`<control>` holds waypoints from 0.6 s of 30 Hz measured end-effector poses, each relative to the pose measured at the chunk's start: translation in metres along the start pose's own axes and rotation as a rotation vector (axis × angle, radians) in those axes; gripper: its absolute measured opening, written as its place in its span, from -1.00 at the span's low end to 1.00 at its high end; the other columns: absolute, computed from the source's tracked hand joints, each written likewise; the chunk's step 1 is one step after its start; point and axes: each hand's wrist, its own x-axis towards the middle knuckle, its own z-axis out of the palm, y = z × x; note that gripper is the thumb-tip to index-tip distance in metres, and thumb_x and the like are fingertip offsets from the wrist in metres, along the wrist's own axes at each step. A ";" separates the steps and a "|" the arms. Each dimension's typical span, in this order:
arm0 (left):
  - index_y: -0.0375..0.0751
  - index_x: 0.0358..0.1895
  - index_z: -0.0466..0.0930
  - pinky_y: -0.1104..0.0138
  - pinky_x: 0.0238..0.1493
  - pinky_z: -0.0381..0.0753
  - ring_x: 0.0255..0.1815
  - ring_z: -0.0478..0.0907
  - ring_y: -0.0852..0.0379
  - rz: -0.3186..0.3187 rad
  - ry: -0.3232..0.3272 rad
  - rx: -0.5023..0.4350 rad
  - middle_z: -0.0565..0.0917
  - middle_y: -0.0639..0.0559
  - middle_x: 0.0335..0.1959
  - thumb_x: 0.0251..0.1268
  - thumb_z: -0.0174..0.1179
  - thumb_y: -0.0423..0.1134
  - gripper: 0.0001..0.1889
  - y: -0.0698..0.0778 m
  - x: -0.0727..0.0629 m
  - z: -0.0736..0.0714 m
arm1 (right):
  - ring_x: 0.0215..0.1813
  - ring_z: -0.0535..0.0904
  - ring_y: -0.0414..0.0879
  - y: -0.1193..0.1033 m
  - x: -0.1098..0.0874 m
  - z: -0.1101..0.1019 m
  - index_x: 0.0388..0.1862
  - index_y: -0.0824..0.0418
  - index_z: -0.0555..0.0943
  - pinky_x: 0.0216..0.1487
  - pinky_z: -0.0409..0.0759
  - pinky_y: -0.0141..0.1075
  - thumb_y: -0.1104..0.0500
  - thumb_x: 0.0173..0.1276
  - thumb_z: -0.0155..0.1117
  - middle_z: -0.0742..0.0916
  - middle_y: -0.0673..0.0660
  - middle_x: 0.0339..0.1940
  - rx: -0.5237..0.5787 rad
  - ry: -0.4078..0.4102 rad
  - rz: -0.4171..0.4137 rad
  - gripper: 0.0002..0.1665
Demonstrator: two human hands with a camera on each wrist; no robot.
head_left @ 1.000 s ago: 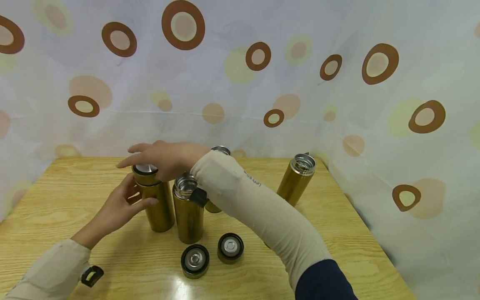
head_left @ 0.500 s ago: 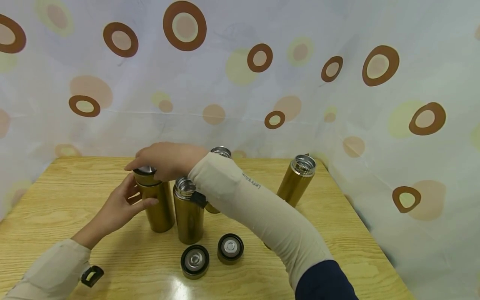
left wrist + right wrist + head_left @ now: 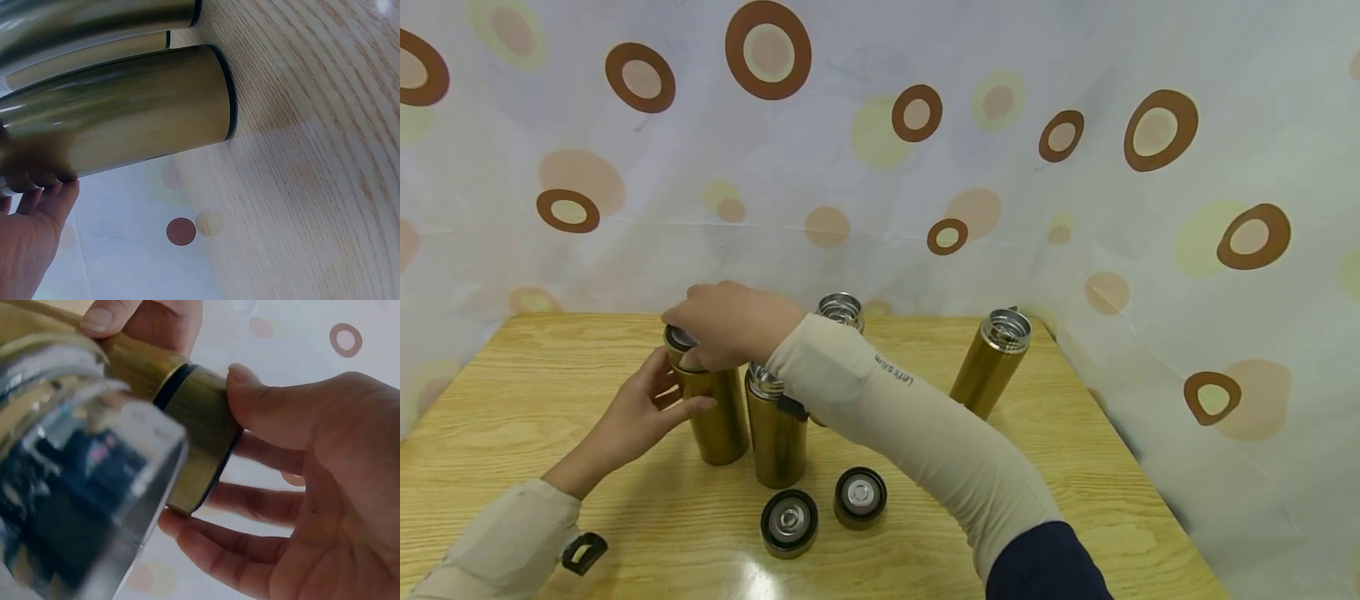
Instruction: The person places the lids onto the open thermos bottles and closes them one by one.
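Observation:
A gold thermos (image 3: 721, 425) stands upright on the left of the wooden table, a lid (image 3: 203, 428) on its top. My left hand (image 3: 636, 408) holds its upper body, thumb in front and fingers round the far side. From above, my right hand (image 3: 733, 325) grips the lid; in the right wrist view thumb and fingers are round its rim. Just right of it stands an uncapped gold thermos (image 3: 778, 446), its steel mouth partly behind my right wrist. That steel mouth (image 3: 87, 487) fills the left of the right wrist view.
Another uncapped thermos (image 3: 841, 310) stands behind, mostly hidden by my right sleeve. One more uncapped thermos (image 3: 988, 371) stands at the right. Two loose lids, a left lid (image 3: 790, 521) and a right lid (image 3: 861, 496), lie underside up near the front. A patterned curtain (image 3: 850, 167) hangs behind the table.
My right hand has come down onto the lid, its fingers drawing in round the rim from an outstretched pose. My left hand and the bottles stay where they were.

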 end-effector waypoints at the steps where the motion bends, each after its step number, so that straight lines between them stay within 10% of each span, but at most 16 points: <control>1: 0.03 0.51 0.02 0.10 0.13 0.48 0.17 0.31 0.59 0.001 -0.001 -0.001 0.36 0.13 0.26 0.27 0.26 -0.32 -0.19 0.000 0.000 0.000 | -0.08 0.42 -0.20 -0.001 0.000 0.000 0.08 0.00 0.52 -0.12 0.40 -0.41 -0.07 0.43 0.14 0.55 -0.06 -0.10 0.002 0.002 0.017 -0.68; 18: -0.18 0.30 0.23 0.57 0.10 0.43 0.17 0.34 0.55 0.026 -0.006 -0.041 0.38 0.27 0.16 0.24 0.27 -0.37 -0.41 -0.001 0.001 -0.003 | -0.21 0.52 -0.21 -0.008 0.009 0.006 -0.11 0.11 0.59 -0.22 0.52 -0.41 -0.27 0.41 0.05 0.63 -0.02 -0.25 -0.039 0.114 0.121 -0.50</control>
